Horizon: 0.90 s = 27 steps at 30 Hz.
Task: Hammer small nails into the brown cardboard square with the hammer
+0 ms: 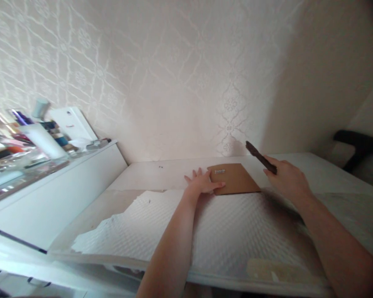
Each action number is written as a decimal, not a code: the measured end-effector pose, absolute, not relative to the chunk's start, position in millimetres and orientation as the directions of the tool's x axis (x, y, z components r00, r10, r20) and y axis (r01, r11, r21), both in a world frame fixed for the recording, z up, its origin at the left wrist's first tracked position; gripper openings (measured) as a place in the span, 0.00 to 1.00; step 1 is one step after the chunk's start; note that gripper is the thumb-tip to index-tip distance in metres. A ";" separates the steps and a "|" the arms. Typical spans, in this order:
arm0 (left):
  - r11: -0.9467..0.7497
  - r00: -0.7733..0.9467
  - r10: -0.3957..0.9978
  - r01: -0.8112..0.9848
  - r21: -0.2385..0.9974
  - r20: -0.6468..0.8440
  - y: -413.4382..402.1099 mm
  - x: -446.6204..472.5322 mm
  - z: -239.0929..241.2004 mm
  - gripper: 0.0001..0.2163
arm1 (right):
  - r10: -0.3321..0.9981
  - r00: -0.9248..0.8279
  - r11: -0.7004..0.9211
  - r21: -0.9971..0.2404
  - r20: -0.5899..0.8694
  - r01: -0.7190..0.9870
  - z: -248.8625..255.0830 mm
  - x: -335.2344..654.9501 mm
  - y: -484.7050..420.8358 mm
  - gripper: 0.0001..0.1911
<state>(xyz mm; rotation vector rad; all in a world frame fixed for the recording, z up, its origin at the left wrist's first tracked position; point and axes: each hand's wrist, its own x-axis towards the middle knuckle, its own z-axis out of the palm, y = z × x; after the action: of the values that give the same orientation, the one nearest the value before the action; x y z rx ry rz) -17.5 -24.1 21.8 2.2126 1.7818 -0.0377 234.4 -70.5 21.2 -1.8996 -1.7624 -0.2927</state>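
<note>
A brown cardboard piece (236, 178) lies flat on the white table, with a small pale strip of what looks like lettering or beads (220, 171) near its upper left. My left hand (201, 182) rests at the cardboard's left edge, fingers spread on the table and thumb lying over the card. To the right, my right hand (285, 178) is raised and closed around a dark brown stick-like tool (261, 157). The tool tilts up to the left, apart from the cardboard. Its exact kind is unclear.
A white quilted sheet (127, 223) with a ragged left edge covers the table's front. On the left, a white cabinet (65, 194) carries several bottles and cosmetics. The patterned wall (174, 82) rises behind. A black chair part (360, 142) shows at right.
</note>
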 end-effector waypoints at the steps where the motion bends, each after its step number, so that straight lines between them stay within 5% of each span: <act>1: -0.184 0.228 0.952 0.959 0.213 -0.204 -24.2 -17.4 21.8 0.45 | 0.868 0.163 -0.061 -0.226 0.469 0.972 18.4 238.7 -70.3 0.24; 8: -0.152 0.192 0.958 0.969 0.194 -0.211 -28.0 -13.4 25.1 0.45 | 0.823 0.406 -0.316 -0.275 0.397 0.908 -9.1 269.7 -62.0 0.23; 27: -0.206 0.271 0.936 0.939 0.274 -0.225 -34.3 -11.5 30.5 0.41 | 0.852 0.438 -0.365 -0.273 0.287 0.890 -9.0 259.8 -63.7 0.26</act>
<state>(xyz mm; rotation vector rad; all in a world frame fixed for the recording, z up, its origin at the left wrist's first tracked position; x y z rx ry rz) -11.5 -34.3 30.5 2.1945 1.7054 -0.0128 259.8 -63.7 -9.0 -2.3100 -1.4790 -0.1346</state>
